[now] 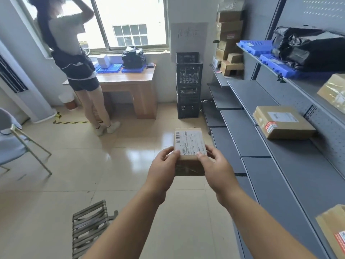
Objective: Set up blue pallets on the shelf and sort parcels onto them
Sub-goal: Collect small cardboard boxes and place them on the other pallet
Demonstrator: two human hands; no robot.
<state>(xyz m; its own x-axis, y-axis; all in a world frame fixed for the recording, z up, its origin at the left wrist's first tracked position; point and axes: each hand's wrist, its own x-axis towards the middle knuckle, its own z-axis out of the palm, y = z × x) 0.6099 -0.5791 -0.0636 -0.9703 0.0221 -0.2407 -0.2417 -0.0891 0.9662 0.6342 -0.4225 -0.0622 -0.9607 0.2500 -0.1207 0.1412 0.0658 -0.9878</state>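
Note:
A small cardboard parcel [188,141] with a white shipping label on top is held out over the floor in front of me. My left hand [163,165] grips its near left corner, thumb on the label. My right hand [214,165] grips the near right corner the same way. To my right stands the grey shelf [261,143]. Blue pallets [255,46] lie on its upper level, one under black bagged parcels [313,47]. A brown parcel [283,122] with a red sticker rests on the middle level.
A person stands at a wooden desk [130,79] by the window; blue pallets [110,68] and a black bag lie on it. Black crates [188,85] are stacked against the wall. A folding chair [16,143] is at left and a slatted stool [89,225] near my feet.

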